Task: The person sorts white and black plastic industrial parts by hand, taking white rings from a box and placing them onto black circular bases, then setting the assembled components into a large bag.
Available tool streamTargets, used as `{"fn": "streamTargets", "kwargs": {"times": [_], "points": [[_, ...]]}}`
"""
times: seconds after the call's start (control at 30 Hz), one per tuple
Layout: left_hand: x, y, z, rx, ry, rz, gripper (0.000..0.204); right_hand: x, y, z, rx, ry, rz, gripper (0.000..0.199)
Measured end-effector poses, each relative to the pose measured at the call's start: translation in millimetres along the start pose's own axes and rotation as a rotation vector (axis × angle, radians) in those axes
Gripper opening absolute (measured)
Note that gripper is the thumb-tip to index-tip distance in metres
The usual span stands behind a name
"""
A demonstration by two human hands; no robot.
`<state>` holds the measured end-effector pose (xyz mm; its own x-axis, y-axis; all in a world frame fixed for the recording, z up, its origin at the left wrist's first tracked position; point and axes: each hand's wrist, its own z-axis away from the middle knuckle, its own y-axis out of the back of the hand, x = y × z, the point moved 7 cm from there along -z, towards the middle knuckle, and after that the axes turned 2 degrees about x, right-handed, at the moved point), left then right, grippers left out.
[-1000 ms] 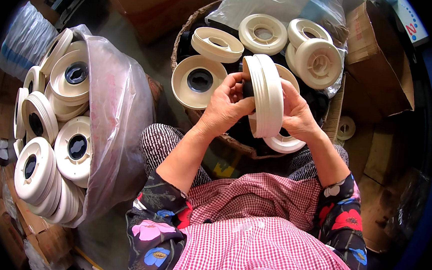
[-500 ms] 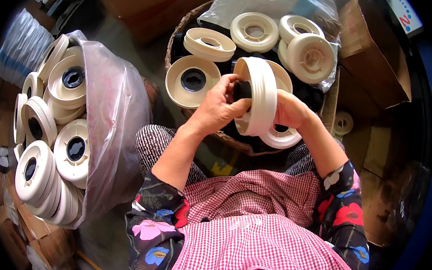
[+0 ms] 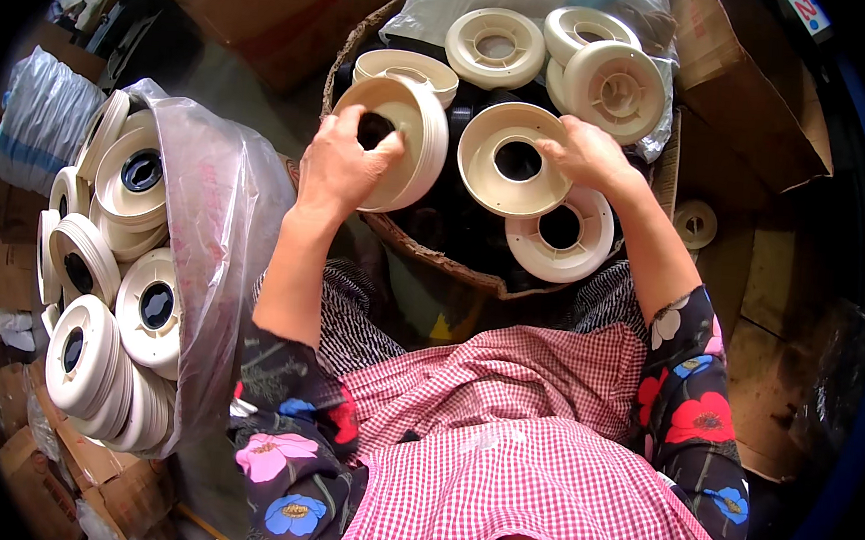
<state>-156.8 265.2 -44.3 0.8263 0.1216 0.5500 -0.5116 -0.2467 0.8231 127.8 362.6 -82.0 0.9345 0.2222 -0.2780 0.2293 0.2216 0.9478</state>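
Gripped in the left hand (image 3: 340, 163) is 1 assembled cream spool (image 3: 401, 142), fingers hooked into its dark centre hole and thumb along the flange edge, the spool tilted nearly on edge over the near rim of the woven basket (image 3: 424, 254). Right hand (image 3: 586, 152) pinches the upper edge of 1 loose cream flange (image 3: 512, 160), which lies almost flat, leaning on another flange (image 3: 561, 231) below it; the fingers are closed on the rim, not wide.

Judging by these 2 holds, the step looks like sorting: a finished spool is being carried off while the next flange is picked from the pile. A sensible next move would call for swinging the spool leftward and lifting the flange free without dragging its neighbour.

Further back in the basket sit more cream flanges (image 3: 495, 46) on a clear plastic sheet. Left of the person, an open plastic bag (image 3: 220, 225) holds many stacked spools (image 3: 95, 357). Cardboard boxes (image 3: 755, 102) stand around, and 1 small disc (image 3: 694, 224) lies on the right.
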Motion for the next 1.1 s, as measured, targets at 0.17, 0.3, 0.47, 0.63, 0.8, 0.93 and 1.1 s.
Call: {"fn": "streamTargets", "kwargs": {"times": [0.17, 0.3, 0.47, 0.63, 0.8, 0.93, 1.1], "points": [[-35.6, -28.8, -8.2, -0.017, 0.007, -0.375, 0.065, 1.7, -5.7, -24.8, -0.017, 0.000, -0.335, 0.036], [-33.9, -29.4, -7.4, 0.016, 0.048, -0.372, 0.067, -9.2, 48.3, 1.5, 0.251, -0.029, -0.614, 0.042], [31.6, -39.4, -2.3, 0.187, -0.258, -0.050, 0.043, -13.1, 83.1, 39.3, 0.568, 0.102, -0.496, 0.052], [70.4, -128.4, 17.5, -0.050, -0.442, 0.094, 0.038, -28.6, 63.2, 33.5, 0.405, 0.107, -0.282, 0.056], [80.8, -158.9, 6.4, 0.085, -0.493, -0.143, 0.022, -23.9, 40.3, 24.9, -0.079, 0.208, -0.676, 0.061], [68.4, -161.7, 1.4, 0.008, -0.298, -0.156, 0.021, -11.6, 37.1, 24.4, -0.135, 0.030, -0.863, 0.051], [69.8, -120.7, 3.0, -0.132, -0.112, 0.068, 0.029, 0.3, 39.7, 24.8, -0.058, -0.012, -1.202, 0.058]]}}
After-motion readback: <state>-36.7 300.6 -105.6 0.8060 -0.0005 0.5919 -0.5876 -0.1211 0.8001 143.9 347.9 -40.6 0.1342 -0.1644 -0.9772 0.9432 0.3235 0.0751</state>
